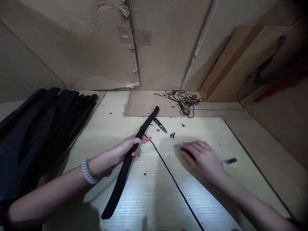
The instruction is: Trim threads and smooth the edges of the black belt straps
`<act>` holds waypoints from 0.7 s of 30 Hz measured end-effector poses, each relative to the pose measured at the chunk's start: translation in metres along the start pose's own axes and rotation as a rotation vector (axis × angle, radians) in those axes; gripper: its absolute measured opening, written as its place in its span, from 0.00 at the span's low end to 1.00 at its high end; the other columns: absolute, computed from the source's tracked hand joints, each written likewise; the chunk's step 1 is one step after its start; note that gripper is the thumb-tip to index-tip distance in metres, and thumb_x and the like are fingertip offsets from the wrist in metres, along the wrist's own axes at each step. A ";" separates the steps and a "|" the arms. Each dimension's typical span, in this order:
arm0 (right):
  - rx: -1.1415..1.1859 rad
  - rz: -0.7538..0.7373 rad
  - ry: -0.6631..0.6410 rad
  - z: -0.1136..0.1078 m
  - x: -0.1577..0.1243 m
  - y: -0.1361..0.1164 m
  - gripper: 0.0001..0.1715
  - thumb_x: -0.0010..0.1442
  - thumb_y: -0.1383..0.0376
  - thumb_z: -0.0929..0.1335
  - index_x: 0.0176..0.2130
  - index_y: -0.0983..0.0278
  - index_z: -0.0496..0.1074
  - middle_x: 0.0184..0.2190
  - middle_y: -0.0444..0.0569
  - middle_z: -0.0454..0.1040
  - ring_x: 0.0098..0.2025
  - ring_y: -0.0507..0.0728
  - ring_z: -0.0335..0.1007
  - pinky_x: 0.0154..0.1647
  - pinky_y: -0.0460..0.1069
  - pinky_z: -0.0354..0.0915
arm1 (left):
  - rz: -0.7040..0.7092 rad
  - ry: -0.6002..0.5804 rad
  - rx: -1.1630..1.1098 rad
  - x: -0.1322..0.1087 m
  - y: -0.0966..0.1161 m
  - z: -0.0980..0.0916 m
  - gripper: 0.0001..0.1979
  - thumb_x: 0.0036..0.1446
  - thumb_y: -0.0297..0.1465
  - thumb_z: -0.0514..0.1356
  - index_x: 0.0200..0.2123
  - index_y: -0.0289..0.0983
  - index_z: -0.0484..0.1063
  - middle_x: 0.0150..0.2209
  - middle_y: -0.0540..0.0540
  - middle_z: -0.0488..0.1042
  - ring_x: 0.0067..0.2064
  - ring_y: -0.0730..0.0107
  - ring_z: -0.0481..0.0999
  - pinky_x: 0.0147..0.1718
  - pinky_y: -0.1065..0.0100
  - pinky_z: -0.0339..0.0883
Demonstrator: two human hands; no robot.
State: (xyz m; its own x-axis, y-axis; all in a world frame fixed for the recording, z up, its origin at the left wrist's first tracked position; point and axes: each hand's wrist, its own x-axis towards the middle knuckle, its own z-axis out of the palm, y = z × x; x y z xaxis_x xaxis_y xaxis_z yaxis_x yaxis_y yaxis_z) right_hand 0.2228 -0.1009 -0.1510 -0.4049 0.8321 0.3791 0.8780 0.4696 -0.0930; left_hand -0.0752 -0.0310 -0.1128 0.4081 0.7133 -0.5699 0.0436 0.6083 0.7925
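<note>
My left hand (127,147) is closed around a long black strap (120,179) that runs diagonally from near my body up toward the table's middle. My right hand (203,157) lies over a slim metal tool (228,161) on the table, fingers curled on its dark front end; the silver tail sticks out to the right. Small thread snips (160,125) lie just beyond the strap's far tip. A thin black cord (173,179) runs across the table between my hands.
A pile of black straps (45,122) lies at the left. A tangle of dark cord (185,101) sits on a cardboard sheet (144,102) at the back. Cardboard walls (96,41) enclose the light wooden table (149,199). Small dark scraps (172,135) are scattered about.
</note>
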 end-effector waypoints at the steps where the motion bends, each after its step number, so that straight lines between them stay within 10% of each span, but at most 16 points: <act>1: -0.004 -0.006 -0.025 0.004 0.012 -0.003 0.08 0.67 0.64 0.67 0.42 0.65 0.75 0.39 0.48 0.78 0.41 0.56 0.75 0.44 0.55 0.71 | 0.000 0.000 -0.007 0.000 0.000 0.000 0.18 0.51 0.30 0.61 0.46 0.31 0.75 0.40 0.44 0.79 0.18 0.85 0.54 0.24 0.68 0.56; 11: -0.042 -0.005 -0.242 0.067 0.143 -0.041 0.11 0.67 0.61 0.68 0.47 0.65 0.73 0.47 0.51 0.75 0.47 0.58 0.73 0.48 0.57 0.72 | 0.010 0.050 -0.118 0.002 -0.005 -0.001 0.15 0.51 0.28 0.60 0.44 0.32 0.74 0.21 0.55 0.69 0.15 0.83 0.53 0.22 0.69 0.57; 21: 0.192 0.110 -0.211 0.074 0.165 -0.044 0.13 0.67 0.61 0.68 0.49 0.65 0.73 0.50 0.52 0.74 0.50 0.60 0.72 0.51 0.60 0.70 | 0.061 0.048 -0.281 0.000 0.000 -0.004 0.12 0.58 0.34 0.56 0.39 0.32 0.75 0.47 0.39 0.80 0.14 0.88 0.52 0.20 0.71 0.62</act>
State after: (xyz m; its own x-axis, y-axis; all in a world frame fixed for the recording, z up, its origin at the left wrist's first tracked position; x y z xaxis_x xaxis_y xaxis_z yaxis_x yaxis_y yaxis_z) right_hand 0.0984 0.0374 -0.1526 -0.3722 0.9144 0.1590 0.8634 0.4040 -0.3023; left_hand -0.0788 -0.0297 -0.1141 0.3585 0.7631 -0.5378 -0.2369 0.6316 0.7383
